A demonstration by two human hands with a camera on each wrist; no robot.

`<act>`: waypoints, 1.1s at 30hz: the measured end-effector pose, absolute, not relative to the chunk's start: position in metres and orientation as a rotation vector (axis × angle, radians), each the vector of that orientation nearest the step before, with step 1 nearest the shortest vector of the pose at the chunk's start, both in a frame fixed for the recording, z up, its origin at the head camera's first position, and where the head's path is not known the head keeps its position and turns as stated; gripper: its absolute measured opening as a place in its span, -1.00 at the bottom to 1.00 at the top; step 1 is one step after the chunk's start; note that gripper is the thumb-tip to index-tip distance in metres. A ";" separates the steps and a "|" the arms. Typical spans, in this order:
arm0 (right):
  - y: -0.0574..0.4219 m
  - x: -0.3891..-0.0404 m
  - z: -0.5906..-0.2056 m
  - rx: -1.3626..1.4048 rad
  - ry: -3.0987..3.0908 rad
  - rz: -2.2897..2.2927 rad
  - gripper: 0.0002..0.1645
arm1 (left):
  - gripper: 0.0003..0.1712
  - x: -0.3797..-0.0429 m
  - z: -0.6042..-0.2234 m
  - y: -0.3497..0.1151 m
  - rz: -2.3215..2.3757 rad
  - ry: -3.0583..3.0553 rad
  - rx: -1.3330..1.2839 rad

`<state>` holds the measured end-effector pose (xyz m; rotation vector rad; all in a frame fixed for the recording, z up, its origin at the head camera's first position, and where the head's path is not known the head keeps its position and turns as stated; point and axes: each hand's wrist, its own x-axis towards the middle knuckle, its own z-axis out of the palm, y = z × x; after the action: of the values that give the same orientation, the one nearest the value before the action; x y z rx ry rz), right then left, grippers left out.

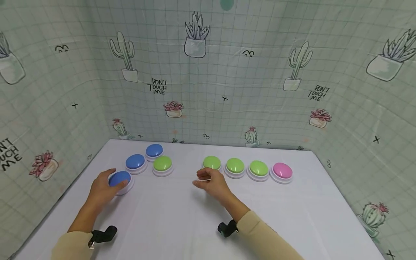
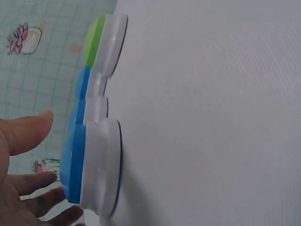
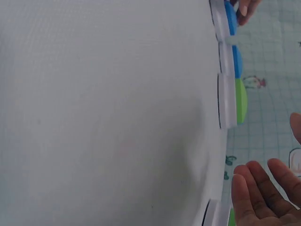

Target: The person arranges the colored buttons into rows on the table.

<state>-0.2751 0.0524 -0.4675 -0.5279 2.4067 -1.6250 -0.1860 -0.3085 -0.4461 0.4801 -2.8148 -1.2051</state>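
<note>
My left hand (image 1: 103,188) hovers at the nearest blue push button (image 1: 120,178), thumb and fingers spread around its dome. The left wrist view has the thumb (image 2: 29,133) apart from this blue button (image 2: 73,165), and the fingertips by the dome's side. Over the table, my right hand (image 1: 212,184) has loosely bent fingers with nothing between them. It overlaps the front of a green button (image 1: 212,162) in the head view. In the right wrist view, the right fingers (image 3: 263,193) are relaxed above a partly visible green button (image 3: 232,217).
Two more blue buttons (image 1: 135,161) and a green button (image 1: 163,164) stand behind the left hand. To the right, two green buttons (image 1: 235,165) and a pink button (image 1: 282,170) continue the row. Patterned cloth (image 1: 208,83) walls the white table (image 1: 169,216) at back and sides.
</note>
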 end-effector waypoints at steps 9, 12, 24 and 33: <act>0.027 -0.265 -0.473 -0.682 2.396 -1.515 -0.53 | 0.04 -0.177 -0.463 -0.326 -1.238 -2.816 0.541; 0.019 -0.263 -0.473 -0.692 2.394 -1.489 -0.55 | 0.01 -0.176 -0.466 -0.327 -1.198 -2.821 0.491; 0.000 -0.255 -0.472 -0.755 2.345 -1.391 -0.52 | -0.10 -0.174 -0.472 -0.298 -1.150 -2.830 0.318; -0.021 -0.250 -0.467 -0.799 2.396 -1.176 -0.32 | -0.08 -0.173 -0.470 -0.269 -1.195 -2.839 0.242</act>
<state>-0.2497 -0.0210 -0.4669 -0.7993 2.3961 -1.1760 -0.1730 -0.2692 -0.4696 0.2418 -2.8385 -1.1946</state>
